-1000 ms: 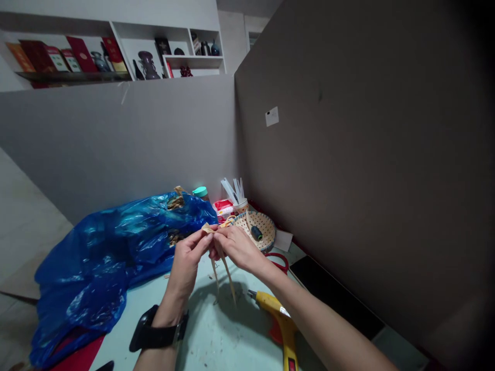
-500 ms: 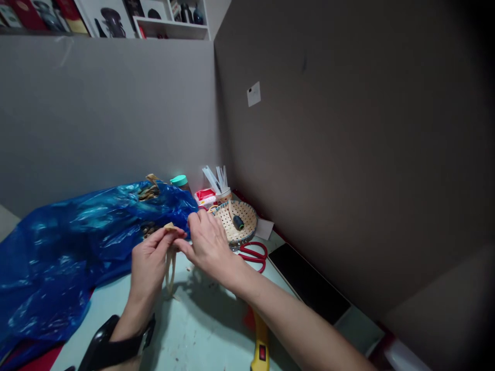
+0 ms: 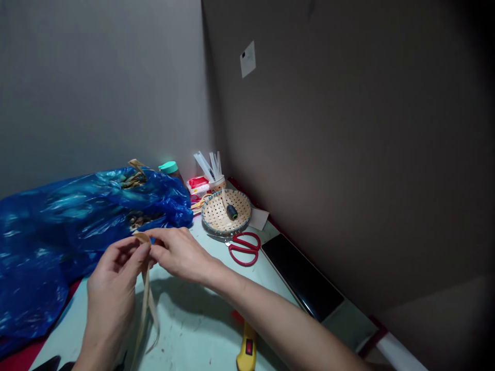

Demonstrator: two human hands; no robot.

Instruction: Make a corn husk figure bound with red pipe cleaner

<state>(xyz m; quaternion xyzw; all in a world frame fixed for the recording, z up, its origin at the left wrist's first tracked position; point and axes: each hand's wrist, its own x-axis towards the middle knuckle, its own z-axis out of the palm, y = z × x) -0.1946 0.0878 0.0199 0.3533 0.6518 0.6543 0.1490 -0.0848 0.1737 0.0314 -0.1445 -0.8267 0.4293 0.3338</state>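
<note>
Blue bag (image 3: 46, 221), left of the woven basket (image 3: 214, 212); left hand (image 3: 114, 275), pinching a pale strip (image 3: 146, 291), in front and left of the basket; right hand (image 3: 180, 256), fingers bent against the strip's upper end, grip not discernible. Cup of white sticks (image 3: 218, 184), just behind the basket; red-handled scissors (image 3: 232, 242), just before it; yellow tool (image 3: 247, 336), farther before it, partly hidden by the right forearm (image 3: 263, 312); black device (image 3: 301, 275), to its front right.

Bag (image 3: 88, 206) left, behind hands (image 3: 178, 252); scissors (image 3: 232, 238) before basket (image 3: 212, 212); spool (image 3: 232, 212) in basket.
</note>
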